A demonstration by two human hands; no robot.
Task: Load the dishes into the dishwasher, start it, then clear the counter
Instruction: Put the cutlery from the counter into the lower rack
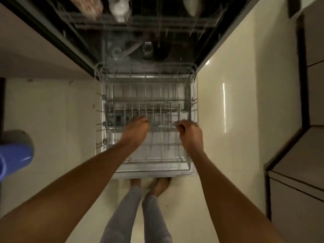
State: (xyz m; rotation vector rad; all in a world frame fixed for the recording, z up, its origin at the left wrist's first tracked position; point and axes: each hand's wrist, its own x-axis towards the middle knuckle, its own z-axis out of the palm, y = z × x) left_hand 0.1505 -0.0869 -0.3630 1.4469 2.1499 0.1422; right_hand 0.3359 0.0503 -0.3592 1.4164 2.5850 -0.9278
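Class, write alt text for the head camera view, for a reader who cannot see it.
Seen from above, a person's left hand and right hand reach into the empty lower rack, pulled out of an open dishwasher. White dishes sit blurred in the upper rack.
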